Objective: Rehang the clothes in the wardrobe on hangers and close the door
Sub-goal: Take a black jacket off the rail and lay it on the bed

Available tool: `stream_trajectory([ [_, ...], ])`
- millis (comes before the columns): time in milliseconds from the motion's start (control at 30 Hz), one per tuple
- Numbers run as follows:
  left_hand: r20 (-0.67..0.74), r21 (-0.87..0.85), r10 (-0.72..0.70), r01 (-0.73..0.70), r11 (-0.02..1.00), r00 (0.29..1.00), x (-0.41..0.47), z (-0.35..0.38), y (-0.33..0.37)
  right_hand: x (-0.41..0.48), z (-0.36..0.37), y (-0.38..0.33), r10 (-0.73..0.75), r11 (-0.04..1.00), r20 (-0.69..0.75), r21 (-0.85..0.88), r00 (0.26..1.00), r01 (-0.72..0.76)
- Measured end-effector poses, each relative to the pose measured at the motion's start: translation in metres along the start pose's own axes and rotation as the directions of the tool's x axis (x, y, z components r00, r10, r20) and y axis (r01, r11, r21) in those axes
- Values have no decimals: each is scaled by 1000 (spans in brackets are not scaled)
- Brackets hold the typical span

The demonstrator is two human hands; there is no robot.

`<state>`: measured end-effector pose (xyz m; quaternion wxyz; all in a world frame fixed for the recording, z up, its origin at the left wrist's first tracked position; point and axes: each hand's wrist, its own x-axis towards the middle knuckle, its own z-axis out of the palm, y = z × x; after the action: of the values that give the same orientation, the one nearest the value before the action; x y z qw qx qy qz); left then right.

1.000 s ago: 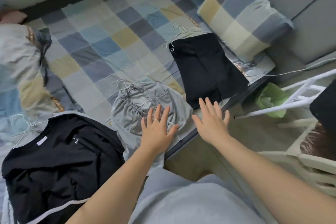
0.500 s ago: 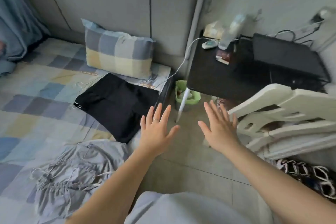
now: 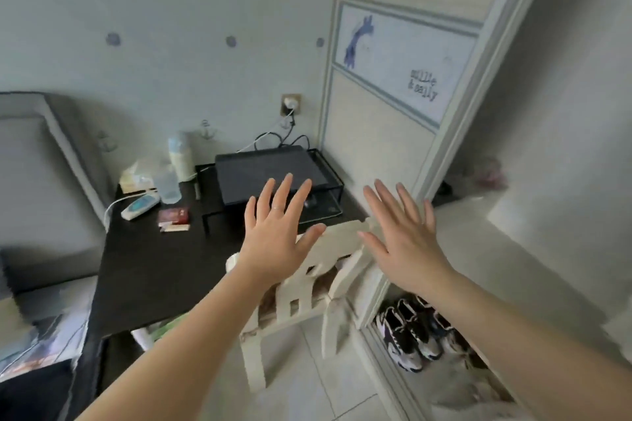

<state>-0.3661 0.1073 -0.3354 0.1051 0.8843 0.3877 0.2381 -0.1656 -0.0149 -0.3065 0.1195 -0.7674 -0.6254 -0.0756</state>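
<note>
far L: grey headboard (image 3: 41, 147), bed below it too blurred to read. next, dark table (image 3: 154, 270): bottle (image 3: 181, 157) and red box (image 3: 174, 215) sit toward the back, black rack (image 3: 263, 174) sits against the wall under the socket (image 3: 290, 102), prob so the cables reach.

centre: left hand (image 3: 277, 243) is raised in front of the table, fingers straight and spread, palm away, nothing in it. white chair (image 3: 301, 304) stands below and between both hands at the table corner, partly in the path to the wardrobe. right hand (image 3: 407, 246) is likewise flat, spread and empty, up near the door's edge.

R: wardrobe door (image 3: 386, 133) is a sliding panel w/ blue print. there's an opening to its right w/ shoes (image 3: 410, 338) on the floor inside, so door not shut.

clothes: none in view, no hangers either, rail out of frame. my read: both hands are free because nothing's been picked up for this trip. hanging step not shown as done, door closing comes last.
</note>
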Motion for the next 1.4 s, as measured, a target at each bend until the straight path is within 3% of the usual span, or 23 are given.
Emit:
stream_trajectory([
  [133, -20, -35, 210, -211, 977, 978, 86, 2, 66, 9, -58, 61, 121, 987, -135, -86, 983, -133],
  [267, -70, -82, 417, -422, 903, 906, 158, 3, 141, 6, -116, 112, 240, 949, -256, -142, 936, -282],
  [433, -160, -132, 617, -637, 760, 770, 237, 9, 245, 0, -184, 163, 344, 863, -379, -232, 859, -448],
  [600, -219, -129, 783, -813, 568, 582, 304, 11, 349, -3, -248, 205, 434, 717, -500, -312, 749, -623],
  [767, -302, -158, 841, -894, 420, 448, 360, 5, 440, -7, -309, 229, 446, 582, -608, -361, 657, -729],
  [967, -409, -216, 860, -948, 233, 305, 405, -18, 547, -11, -388, 247, 437, 348, -720, -417, 539, -839],
  [1200, -454, -319, 855, -942, 107, 251, 436, -40, 640, -3, -469, 268, 432, 108, -782, -450, 450, -886],
  [1400, -455, -381, 855, -922, 66, 249, 440, -49, 697, 1, -533, 288, 398, 61, -819, -427, 414, -902],
])
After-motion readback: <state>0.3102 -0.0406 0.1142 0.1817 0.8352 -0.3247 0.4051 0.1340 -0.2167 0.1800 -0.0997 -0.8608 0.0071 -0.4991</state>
